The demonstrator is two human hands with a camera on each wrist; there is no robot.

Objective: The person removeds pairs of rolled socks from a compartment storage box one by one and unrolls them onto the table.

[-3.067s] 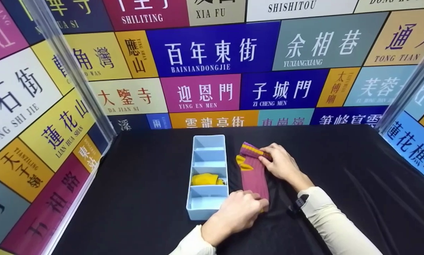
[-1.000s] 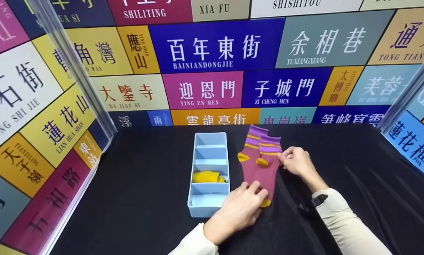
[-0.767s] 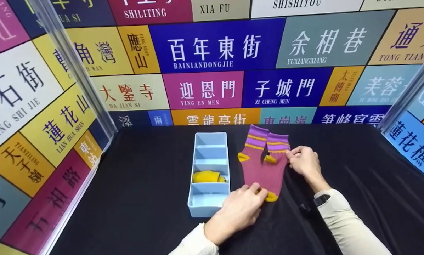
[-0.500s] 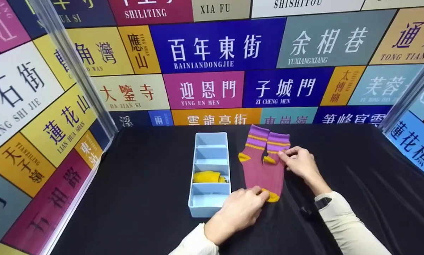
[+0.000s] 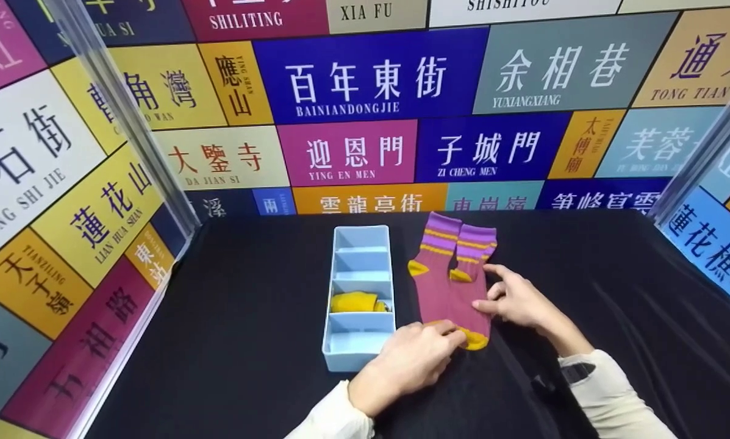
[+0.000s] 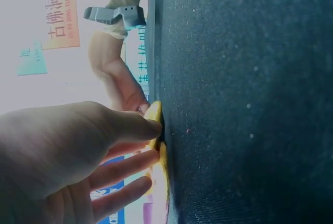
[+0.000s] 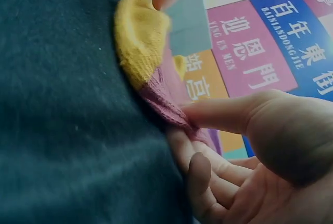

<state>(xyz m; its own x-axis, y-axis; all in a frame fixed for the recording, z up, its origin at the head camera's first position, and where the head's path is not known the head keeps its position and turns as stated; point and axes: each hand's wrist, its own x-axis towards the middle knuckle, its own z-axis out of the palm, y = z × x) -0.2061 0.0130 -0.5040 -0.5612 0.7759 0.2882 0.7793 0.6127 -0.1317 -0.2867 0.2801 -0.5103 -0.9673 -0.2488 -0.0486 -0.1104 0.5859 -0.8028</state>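
The left hand reaches toward 1 o'clock, fingers extended flat; the right hand points toward 10 o'clock, fingers relaxed.

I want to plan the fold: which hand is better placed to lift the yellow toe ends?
Probably the left hand: its fingers already touch the toe end of the flat purple ribbed socks, whereas the right hand rests mid-sock.

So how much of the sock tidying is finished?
One yellow sock bundle already sits in the blue divider box. The purple socks lie flat side by side, left hand at the toes, right hand on the edge. They are unfolded, not boxed yet.
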